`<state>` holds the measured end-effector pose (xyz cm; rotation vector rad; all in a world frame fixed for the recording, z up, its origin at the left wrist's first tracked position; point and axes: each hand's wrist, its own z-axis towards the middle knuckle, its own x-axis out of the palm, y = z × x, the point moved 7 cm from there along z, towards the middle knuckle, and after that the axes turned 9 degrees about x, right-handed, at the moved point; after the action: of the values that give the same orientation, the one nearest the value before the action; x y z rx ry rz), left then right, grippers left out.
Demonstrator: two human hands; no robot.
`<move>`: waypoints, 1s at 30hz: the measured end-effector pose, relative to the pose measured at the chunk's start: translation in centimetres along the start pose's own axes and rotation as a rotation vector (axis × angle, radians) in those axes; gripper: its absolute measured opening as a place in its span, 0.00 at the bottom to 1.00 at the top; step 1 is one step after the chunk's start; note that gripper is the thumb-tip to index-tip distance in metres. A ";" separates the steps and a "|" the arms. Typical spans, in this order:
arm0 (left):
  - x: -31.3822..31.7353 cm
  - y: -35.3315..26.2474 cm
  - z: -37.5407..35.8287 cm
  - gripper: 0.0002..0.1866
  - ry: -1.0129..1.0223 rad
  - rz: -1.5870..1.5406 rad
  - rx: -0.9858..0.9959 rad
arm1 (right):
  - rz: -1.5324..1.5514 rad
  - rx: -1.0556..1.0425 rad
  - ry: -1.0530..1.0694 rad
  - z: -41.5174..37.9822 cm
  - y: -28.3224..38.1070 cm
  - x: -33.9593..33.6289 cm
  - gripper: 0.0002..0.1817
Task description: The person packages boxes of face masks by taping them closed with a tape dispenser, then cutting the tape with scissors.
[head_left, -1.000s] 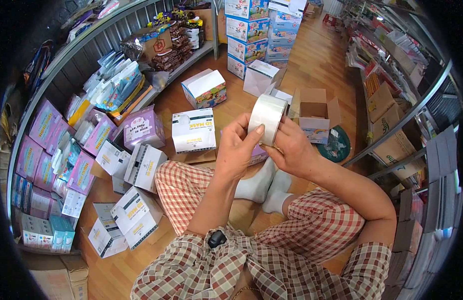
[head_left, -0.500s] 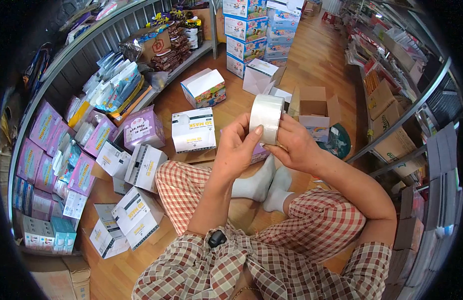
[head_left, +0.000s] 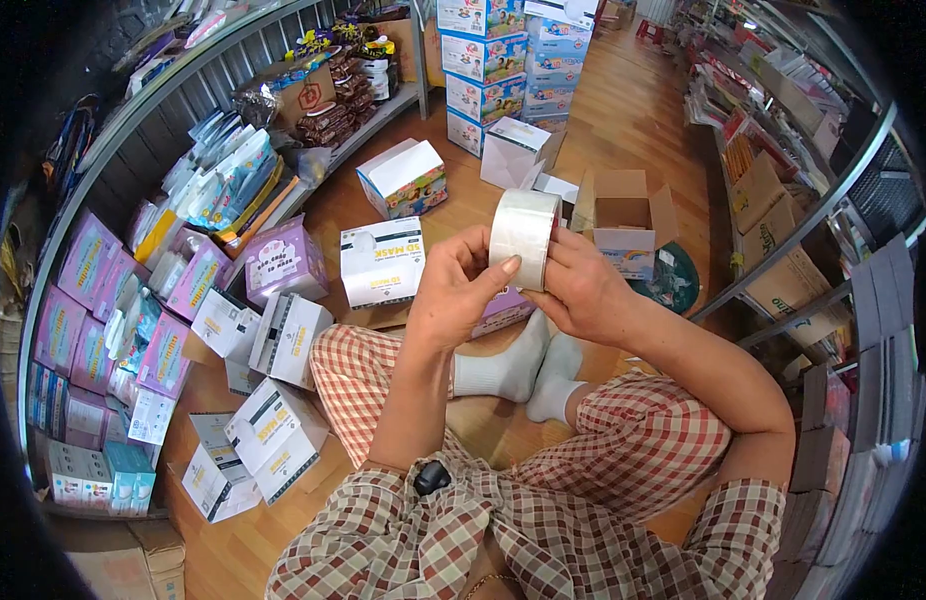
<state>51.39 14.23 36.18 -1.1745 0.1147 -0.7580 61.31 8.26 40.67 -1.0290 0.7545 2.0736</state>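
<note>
A wide roll of clear packing tape [head_left: 523,238] is held up in front of me, above my socked feet. My left hand [head_left: 461,285] grips its left side, the thumb pressed on the outer tape face. On the other side my right hand [head_left: 586,285] has its fingers at the roll's edge and core, partly hidden behind it. Below and behind the hands a purple box [head_left: 503,308] shows in part. A white 5D Mask box [head_left: 381,262] stands on the floor left of my left hand.
Opened mask boxes [head_left: 278,440] lie at my left by a shelf of pink boxes [head_left: 165,350]. Ahead are a colourful box [head_left: 403,180], an open carton [head_left: 625,215] and stacked blue boxes [head_left: 486,62]. A metal rack [head_left: 823,240] runs along the right.
Both hands and the tape roll have shifted slightly left, and the roll has turned a little. My right fingers have moved along its edge. The boxes stand as before.
</note>
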 end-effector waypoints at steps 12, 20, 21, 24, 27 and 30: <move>0.3 0.0 0.0 0.15 -0.016 0.091 0.041 | -0.051 -0.009 0.001 -0.1 -0.2 0.3 0.17; 0.9 0.1 -0.1 0.14 -0.062 -0.014 0.094 | 0.157 0.075 -0.040 0.2 -0.6 -0.6 0.17; 0.9 0.0 -0.1 0.14 -0.077 0.019 0.100 | 0.156 0.074 -0.040 0.2 -0.5 -0.7 0.17; 0.8 0.3 0.0 0.15 -0.060 0.019 0.084 | 0.094 0.108 -0.014 0.0 -0.5 -0.5 0.16; 0.9 0.5 0.0 0.15 -0.087 -0.049 0.079 | 0.021 0.092 -0.011 -0.1 -0.6 -0.3 0.14; 1.0 0.4 -0.1 0.14 -0.101 -0.053 0.080 | -0.043 0.082 0.007 -0.1 -0.5 0.0 0.13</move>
<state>52.33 13.67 36.07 -1.1411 -0.0311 -0.7417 61.80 8.49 40.51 -0.9993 0.8077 1.9867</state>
